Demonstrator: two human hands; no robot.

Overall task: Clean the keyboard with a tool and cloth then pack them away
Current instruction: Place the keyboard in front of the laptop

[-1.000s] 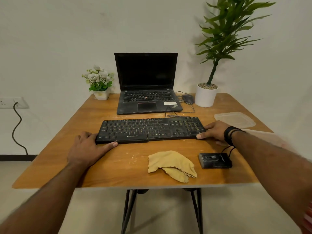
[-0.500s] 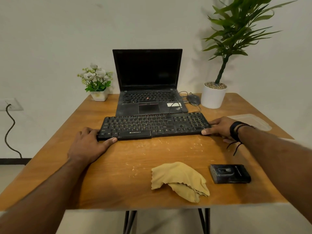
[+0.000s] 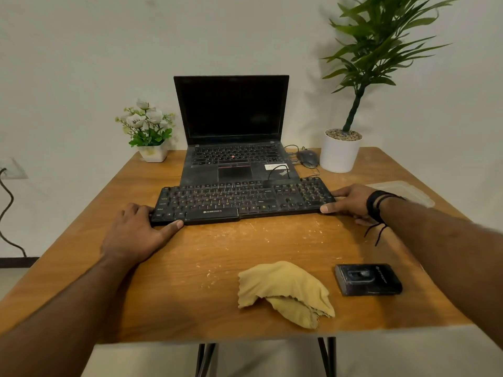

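Observation:
A black keyboard (image 3: 242,201) lies across the middle of the wooden table (image 3: 81,254), its far edge resting on the front of an open laptop (image 3: 234,148). My left hand (image 3: 133,232) grips its left end, thumb along the front edge. My right hand (image 3: 351,202) grips its right end the same way. A crumpled yellow cloth (image 3: 285,292) lies near the table's front edge. To its right sits a small black box-shaped tool (image 3: 368,278). Pale crumbs and dust speckle the wood in front of the keyboard.
At the back left stands a small white pot of flowers (image 3: 148,131). A tall potted plant (image 3: 340,153) and a black mouse (image 3: 307,158) are at the back right. A clear plastic lid (image 3: 408,191) lies at the right edge behind my right wrist.
Both hands have pushed the keyboard away from me, up onto the laptop's front edge. The view has moved closer over the table.

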